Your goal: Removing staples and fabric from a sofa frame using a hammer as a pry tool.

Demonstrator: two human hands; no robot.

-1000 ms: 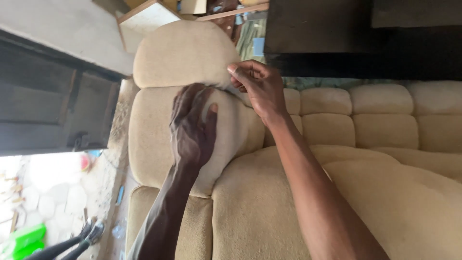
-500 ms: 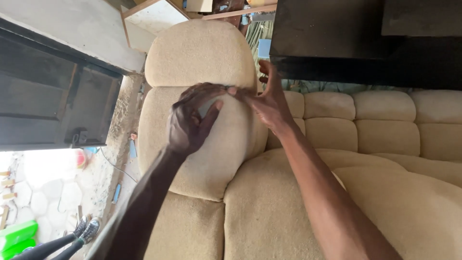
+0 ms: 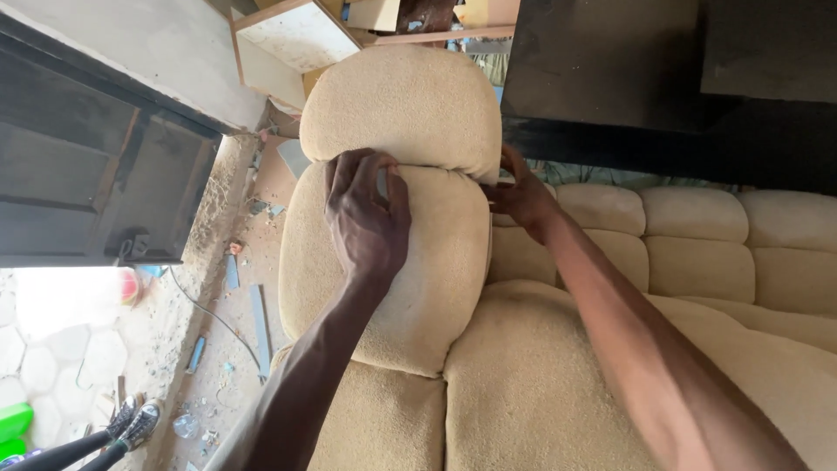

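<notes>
Your whole lower view is filled by the tan upholstered sofa (image 3: 610, 384), its tufted back panels running off to your right. Above it sits a large black panel (image 3: 645, 78), and to your left a dark doorway frame (image 3: 96, 192) over a dusty floor (image 3: 235, 331) littered with scraps. Nearer the middle, the arm cushion (image 3: 427, 288) lies under the rounded upper cushion (image 3: 401, 109), the two meeting at a seam. Your left hand (image 3: 366, 222) rests spread and flat on the arm cushion, fingers reaching into that seam, gripping nothing you can make out. Your right hand (image 3: 520, 194) is at the seam's far end, fingers curled and pinching the fabric edge there, partly hidden by the cushion. Pale board offcuts (image 3: 296, 39) lean above. Someone's shoes (image 3: 131, 423) show at the lower left.
</notes>
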